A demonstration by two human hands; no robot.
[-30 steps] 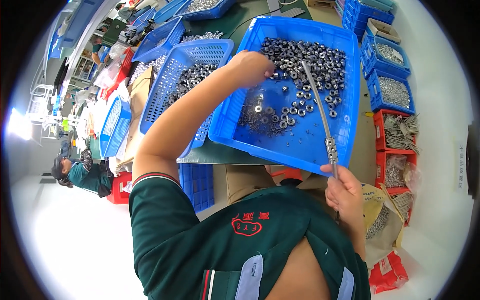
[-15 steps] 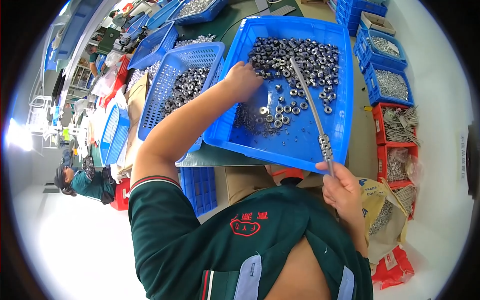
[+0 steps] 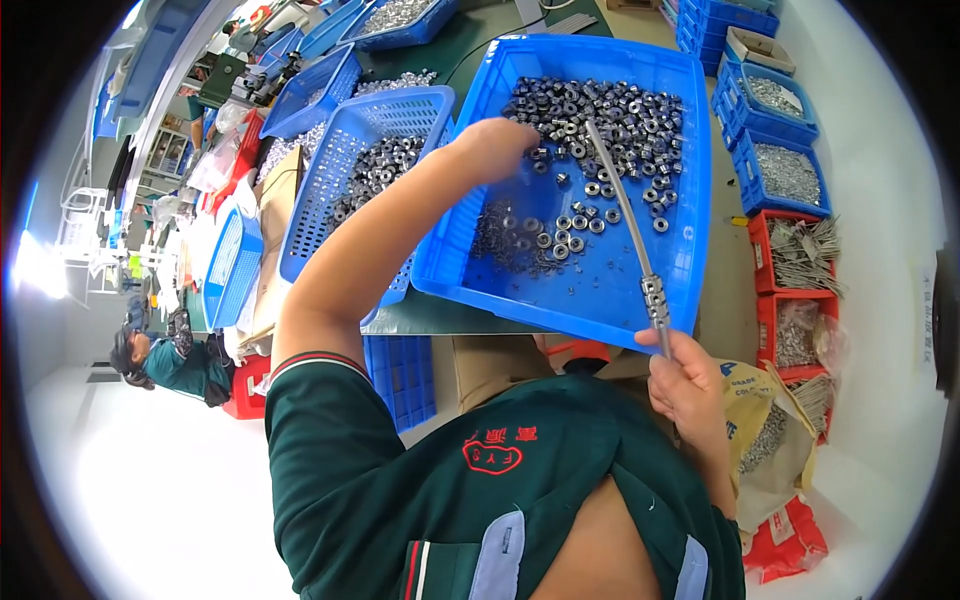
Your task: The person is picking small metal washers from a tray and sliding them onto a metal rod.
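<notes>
A long thin metal rod (image 3: 628,213) slants over a blue tray (image 3: 703,180), and my right hand (image 3: 688,378) is closed around its near end. Several shiny ring-shaped metal parts (image 3: 654,300) are threaded on the rod just above my fingers. My left hand (image 3: 497,150) is over the tray's left side, beside a heap of small metal rings (image 3: 600,105). Motion smears its fingers, and whether it holds a ring is hidden. Loose rings (image 3: 562,238) and tiny dark bits (image 3: 500,250) lie on the tray floor nearer me.
A perforated blue basket (image 3: 310,215) of similar rings stands left of the tray, with more blue bins (image 3: 310,95) behind. Along the right wall are blue crates (image 3: 780,165) and red bins (image 3: 800,250) of metal parts. A person (image 3: 175,355) is at far left.
My left hand has moved slightly right and away from me, toward the ring heap, and is more blurred. My right hand keeps its hold on the rod.
</notes>
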